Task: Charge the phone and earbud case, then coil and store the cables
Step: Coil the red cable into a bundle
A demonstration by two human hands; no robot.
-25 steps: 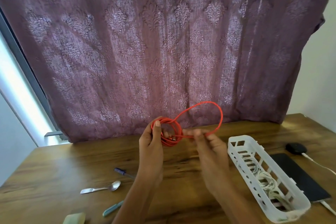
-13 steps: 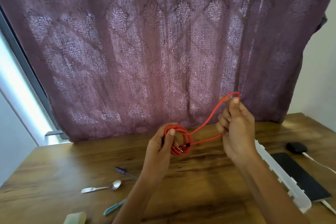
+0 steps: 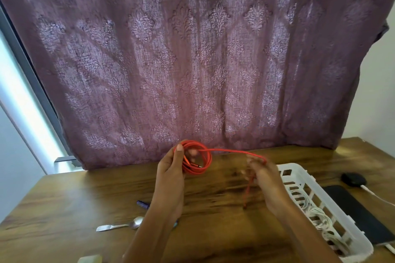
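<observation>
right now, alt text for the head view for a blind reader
A person's left hand holds a coil of red cable above a wooden table while the blurred right hand holds its loose strand. A white basket holding white cable sits at right, beside a dark phone and black earbud case.

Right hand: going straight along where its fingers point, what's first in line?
Probably the red cable coil held in the left hand; the right hand is blurred, so direction and depth are unsure.
</observation>
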